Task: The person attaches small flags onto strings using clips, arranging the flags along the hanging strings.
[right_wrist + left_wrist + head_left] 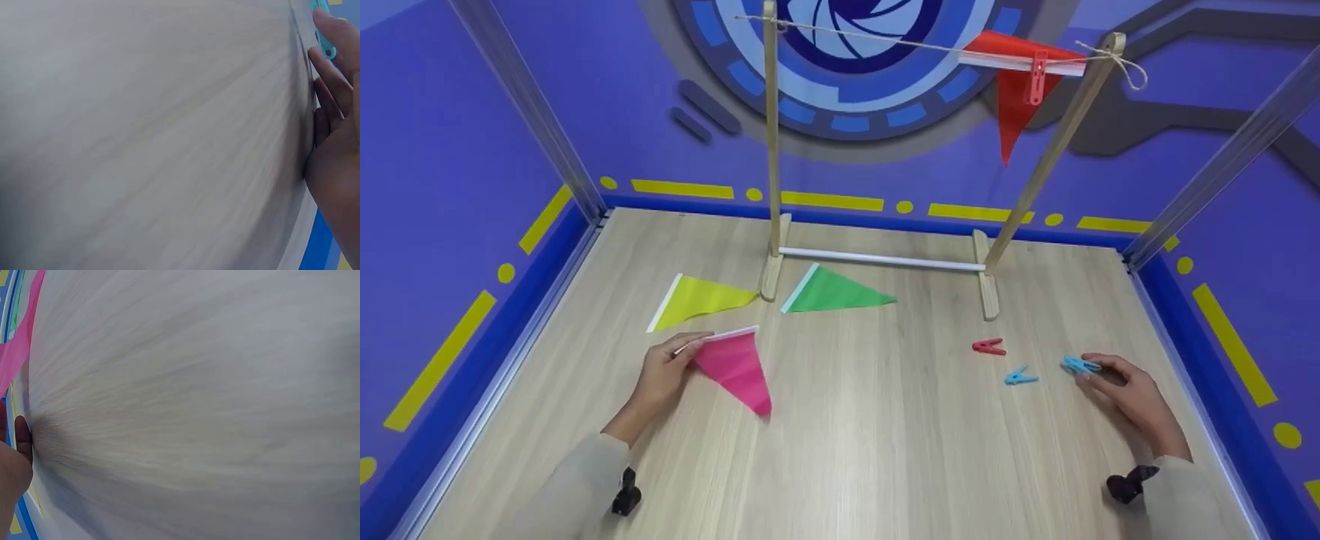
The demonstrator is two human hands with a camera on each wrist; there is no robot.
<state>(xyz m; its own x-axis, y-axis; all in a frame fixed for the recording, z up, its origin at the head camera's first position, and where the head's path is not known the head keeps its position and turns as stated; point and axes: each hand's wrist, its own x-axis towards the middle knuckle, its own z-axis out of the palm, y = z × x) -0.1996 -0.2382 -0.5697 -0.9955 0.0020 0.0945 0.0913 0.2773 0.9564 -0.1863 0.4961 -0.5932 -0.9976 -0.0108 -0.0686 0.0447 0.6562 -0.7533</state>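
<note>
My left hand [666,369] pinches a pink triangular pennant [735,369] by the left end of its white top band, and the point hangs down to the right. At the right, my right hand [1134,397] pinches a light blue clothespin [1080,365] between thumb and fingers, low over the table. A second blue clothespin [1021,376] and a red clothespin [988,346] lie just left of it. Beyond the left hand lie a yellow pennant [701,301] and a green pennant [834,291]. The right wrist view shows the held clothespin [324,39] at the fingertips.
A wooden stand [772,150] with a white crossbar [885,259] is at the back. Along its string [877,37] hangs a red pennant [1020,97], clipped by a red clothespin [1037,79] near the right post [1054,150]. Blue panels [472,135] enclose the wooden table [877,450].
</note>
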